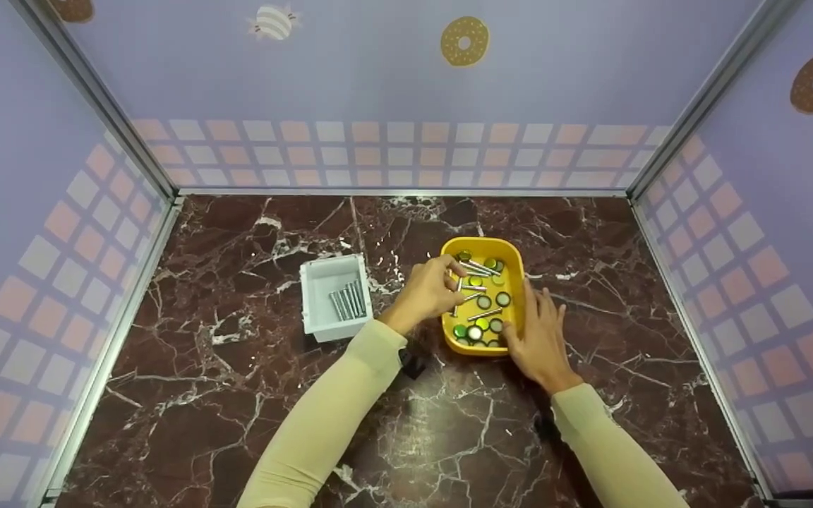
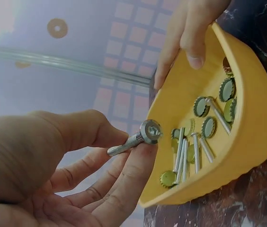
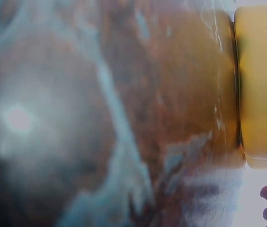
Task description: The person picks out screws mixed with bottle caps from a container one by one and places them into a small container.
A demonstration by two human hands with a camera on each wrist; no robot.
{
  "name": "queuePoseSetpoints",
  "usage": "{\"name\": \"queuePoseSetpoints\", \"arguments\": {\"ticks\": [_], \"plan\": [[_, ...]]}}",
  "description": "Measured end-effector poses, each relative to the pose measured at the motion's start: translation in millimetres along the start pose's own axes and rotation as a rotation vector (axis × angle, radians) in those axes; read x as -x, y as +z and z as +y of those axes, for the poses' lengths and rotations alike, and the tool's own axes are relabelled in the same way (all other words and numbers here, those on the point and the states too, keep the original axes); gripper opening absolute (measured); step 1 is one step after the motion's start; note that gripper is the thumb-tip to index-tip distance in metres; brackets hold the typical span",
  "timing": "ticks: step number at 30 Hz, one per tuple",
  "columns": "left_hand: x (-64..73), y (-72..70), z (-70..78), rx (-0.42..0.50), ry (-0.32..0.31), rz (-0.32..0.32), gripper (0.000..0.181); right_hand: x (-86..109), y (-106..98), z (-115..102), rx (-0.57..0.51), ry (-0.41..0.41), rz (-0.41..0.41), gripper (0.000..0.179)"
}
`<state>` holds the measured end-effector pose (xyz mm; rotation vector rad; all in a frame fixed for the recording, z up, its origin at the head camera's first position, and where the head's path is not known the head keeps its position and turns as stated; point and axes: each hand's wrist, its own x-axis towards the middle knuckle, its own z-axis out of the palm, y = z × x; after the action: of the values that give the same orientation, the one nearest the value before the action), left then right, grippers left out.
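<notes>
My left hand [image 1: 429, 288] is over the left side of a yellow bin [image 1: 450, 344], pinching a silver hex-socket bolt [image 2: 134, 139] between thumb and fingers, its head pointing away from the palm. Inside the bin lie several more bolts [image 1: 484, 315] mixed with green, yellow and silver bottle caps [image 1: 503, 300]. My right hand [image 1: 542, 342] holds the bin's right wall, with the thumb over the rim and the fingers along the outside. In the right wrist view, the bin's outer wall [image 3: 263, 90] fills the right edge.
Left of the yellow bin stands a light grey box [image 1: 322, 281] with several bolts [image 1: 348, 300] lying side by side in it. Both containers are on a dark red marbled tabletop [image 1: 237, 395]. Patterned purple panels [image 1: 378, 85] enclose the back and sides.
</notes>
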<state>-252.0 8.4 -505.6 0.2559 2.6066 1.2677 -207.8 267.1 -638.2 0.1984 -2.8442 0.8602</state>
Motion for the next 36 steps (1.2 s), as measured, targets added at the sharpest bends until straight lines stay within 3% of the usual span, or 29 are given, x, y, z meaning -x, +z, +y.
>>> {"name": "queuePoseSetpoints", "arguments": {"ticks": [21, 29, 36], "plan": [[16.5, -47.1, -48.1, 0.031, -0.022, 0.12, 0.039, 0.1, -0.1, -0.4, -0.021, 0.014, -0.02, 0.095], [28.2, -70.0, -73.4, 0.033, -0.079, 0.157, 0.039, 0.2, -0.2, -1.2, -0.024, 0.031, -0.039, 0.096], [33.4, -86.0, -86.3, 0.052, -0.115, 0.166, 0.041, 0.5, -1.8, -3.3, -0.034, 0.039, -0.042, 0.097]]}}
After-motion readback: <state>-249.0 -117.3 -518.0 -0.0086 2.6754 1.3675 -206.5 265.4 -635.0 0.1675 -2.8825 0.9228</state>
